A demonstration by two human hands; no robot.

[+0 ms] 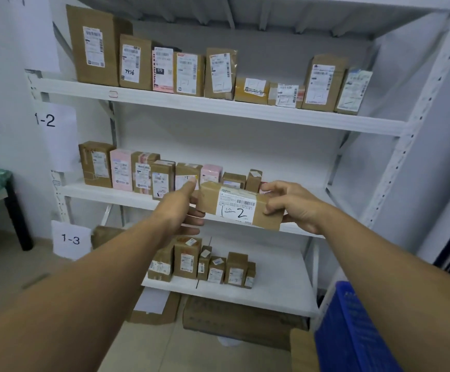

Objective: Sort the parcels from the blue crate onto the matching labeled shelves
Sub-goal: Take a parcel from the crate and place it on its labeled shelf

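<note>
Gripping a parcel (241,208) seemingly marked "1-2", left hand (182,210) and right hand (296,208) curl fingers (273,187) round its ends.

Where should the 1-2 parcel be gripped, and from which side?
By its two short ends, coming in from left and right. The parcel is a long, narrow box held level, so end grips likely balance it and leave the label readable. The left hand and right hand hold it just so.
</note>
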